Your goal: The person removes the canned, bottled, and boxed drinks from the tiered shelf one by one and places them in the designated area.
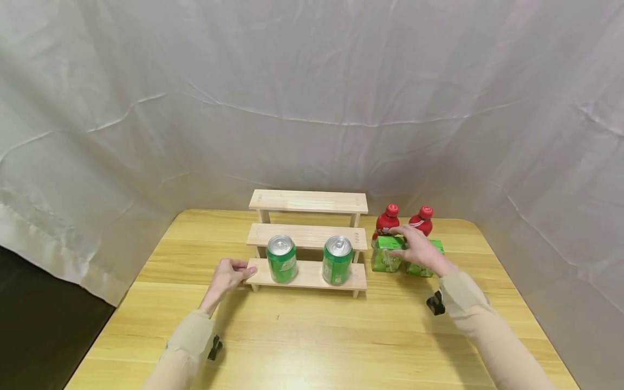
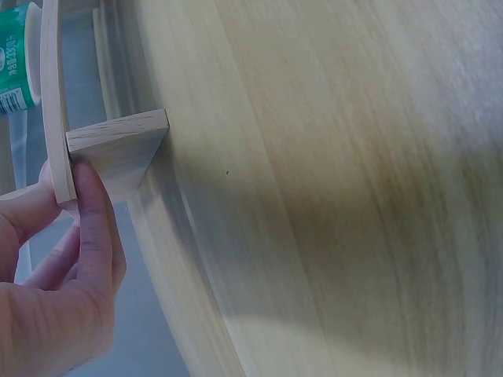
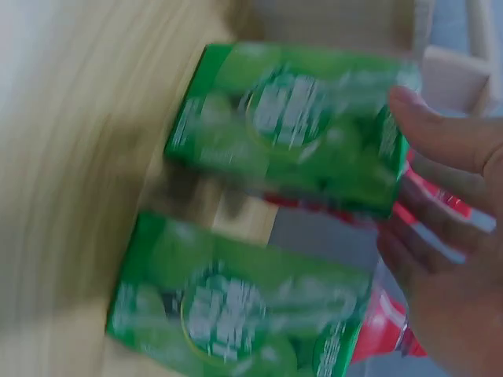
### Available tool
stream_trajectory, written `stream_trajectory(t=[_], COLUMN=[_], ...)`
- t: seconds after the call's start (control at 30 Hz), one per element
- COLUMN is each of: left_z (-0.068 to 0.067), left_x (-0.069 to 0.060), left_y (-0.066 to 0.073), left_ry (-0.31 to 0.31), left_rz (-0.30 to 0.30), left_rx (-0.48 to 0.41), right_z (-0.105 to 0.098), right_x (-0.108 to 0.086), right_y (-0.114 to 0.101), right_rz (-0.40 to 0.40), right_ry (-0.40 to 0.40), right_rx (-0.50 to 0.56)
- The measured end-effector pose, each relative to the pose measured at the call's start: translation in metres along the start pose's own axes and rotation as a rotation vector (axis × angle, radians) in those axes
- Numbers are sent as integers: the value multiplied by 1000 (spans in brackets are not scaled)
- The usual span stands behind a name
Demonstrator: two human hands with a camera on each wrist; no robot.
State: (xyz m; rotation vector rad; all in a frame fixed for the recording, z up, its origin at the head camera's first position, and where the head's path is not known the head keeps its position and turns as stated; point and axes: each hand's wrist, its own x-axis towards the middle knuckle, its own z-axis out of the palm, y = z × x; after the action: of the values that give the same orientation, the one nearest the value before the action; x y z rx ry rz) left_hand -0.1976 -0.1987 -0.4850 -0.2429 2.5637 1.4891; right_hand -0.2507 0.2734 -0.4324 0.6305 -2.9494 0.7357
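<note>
A three-step wooden rack (image 1: 308, 200) stands near the back of the table. My left hand (image 1: 228, 277) pinches the left end of its lowest board; in the left wrist view the thumb lies above the board and fingers lie beneath it. Two green drink cans (image 1: 281, 259) (image 1: 337, 260) stand upright on that board, apart from each other. To the right, my right hand (image 1: 418, 249) is at the top of the left green carton (image 3: 291, 126), thumb and fingers spread about its upper end. A second green carton (image 3: 236, 306) stands beside it, partly hidden in the head view.
Behind the cartons stand two red bottles (image 1: 388, 221) (image 1: 423, 219) with red caps. The wooden table (image 1: 302, 341) extends in front of the rack. A pale grey curtain (image 1: 312, 108) encloses the back and sides.
</note>
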Motion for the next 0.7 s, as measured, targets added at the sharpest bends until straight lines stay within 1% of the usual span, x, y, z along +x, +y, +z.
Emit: stream_trajectory(t=[0.17,0.3,0.4,0.47,0.53,0.6,0.7], left_z=[1,1,1,1,2,2,2], left_x=[-1,-1,0,1,1,2,2], left_y=[0,0,0,0,0,-1,-1], left_ry=[2,3,2,3,2,9,9], left_rz=[-4,-1,-1,-1,4,-2,-1], left_rx=[-2,-4,-6,-8,-7,-7,11], right_z=[9,20,27,33,38,44,53], right_x=[-10,-18,-24,-27,-29,-30,-30], right_y=[-13,-27,-40,-49,-56,-64,-75], right_rz=[19,29,42,50,51,39,45], right_ry=[172,298,359,381,384,372,336], right_rx=[95,227,343,415,490,552,611])
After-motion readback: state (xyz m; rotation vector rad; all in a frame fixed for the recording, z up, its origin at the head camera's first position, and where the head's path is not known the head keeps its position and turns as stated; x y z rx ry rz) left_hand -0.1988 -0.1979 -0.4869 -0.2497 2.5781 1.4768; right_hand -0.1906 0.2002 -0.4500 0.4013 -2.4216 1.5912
